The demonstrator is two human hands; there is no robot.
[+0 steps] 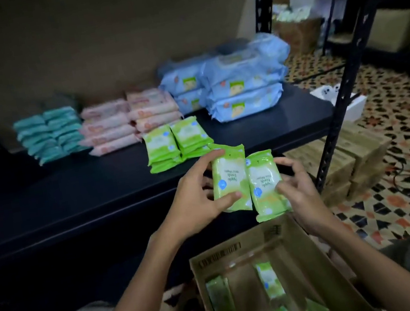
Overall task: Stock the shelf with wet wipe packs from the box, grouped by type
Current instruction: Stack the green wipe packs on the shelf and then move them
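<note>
My left hand [195, 201] grips a green wet wipe pack [229, 175], held upright just above the shelf's front edge. Beside it, my right hand [297, 188] grips a second green pack [265, 183]. On the dark shelf [68, 195] stand green packs [177, 143] in two short stacks, directly beyond my hands. Behind them sit teal packs [49, 134], pink packs [129, 119] and large blue packs [238, 86], each type grouped. The open cardboard box [304, 242] below my hands holds several more green packs [270, 281].
A black shelf upright [346, 92] rises right of my hands. Brown cartons [354, 156] lie under the shelf's right end on a patterned tile floor [398, 121]. A white box [339, 101] sits on the floor behind the upright. My knees flank the box.
</note>
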